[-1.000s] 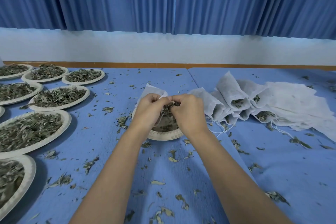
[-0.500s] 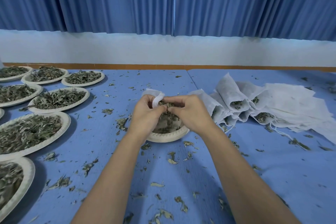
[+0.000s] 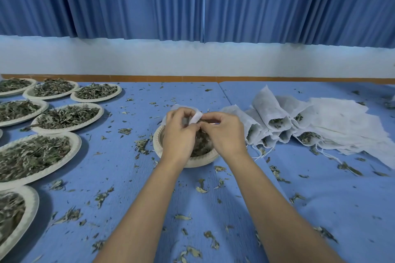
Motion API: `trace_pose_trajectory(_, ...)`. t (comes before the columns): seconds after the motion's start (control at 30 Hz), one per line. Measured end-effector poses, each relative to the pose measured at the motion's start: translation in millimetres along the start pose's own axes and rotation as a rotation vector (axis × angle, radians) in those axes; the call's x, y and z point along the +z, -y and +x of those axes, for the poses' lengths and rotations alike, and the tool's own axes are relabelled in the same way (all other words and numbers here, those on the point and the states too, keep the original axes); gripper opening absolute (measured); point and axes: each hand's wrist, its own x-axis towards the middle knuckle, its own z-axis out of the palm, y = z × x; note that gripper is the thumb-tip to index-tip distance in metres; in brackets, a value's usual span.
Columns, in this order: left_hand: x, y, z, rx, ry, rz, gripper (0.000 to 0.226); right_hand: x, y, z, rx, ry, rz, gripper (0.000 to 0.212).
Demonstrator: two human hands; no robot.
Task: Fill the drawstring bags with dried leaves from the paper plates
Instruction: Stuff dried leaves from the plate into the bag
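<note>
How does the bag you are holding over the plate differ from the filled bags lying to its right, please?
The held bag is up off the table, pinched by the left hand and right hand above the paper plate; the filled bags lie on the table. The held bag is mostly hidden by the hands; the filled bags' mouths gape open, showing leaves. Both are thin white fabric.

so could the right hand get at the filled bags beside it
Probably yes: the filled bags lie just right of the right hand with only table between, though it pinches a bag now.
</note>
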Motion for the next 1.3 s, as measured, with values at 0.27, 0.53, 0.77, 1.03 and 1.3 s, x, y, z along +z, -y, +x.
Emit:
trace_pose_trajectory(0.27,1,-3,3,0.051,0.008,0.205,0.022,6,-1,-2,0.159,-0.151,0.109,0.024)
trace_pose_trajectory(0.53,-8,-7,3,-0.015,-0.018,0.051,0.024,4,5,-4,0.453,0.081,0.581,0.008)
trace_pose_trajectory(0.77,-9,-2,4,-0.031,-0.155,0.093,0.024,17,5,-7,0.147,-0.128,0.209,0.016)
trace_pose_trajectory(1.03,-7,-9,-1,-0.091,-0.168,0.067,0.008,25,7,-15,-0.037,-0.131,0.031,0.019)
trace_pose_trajectory(1.3,-12,-13,-3,-0.079,-0.007,0.154,0.014,29,-4,-16,0.014,-0.18,0.041,0.021)
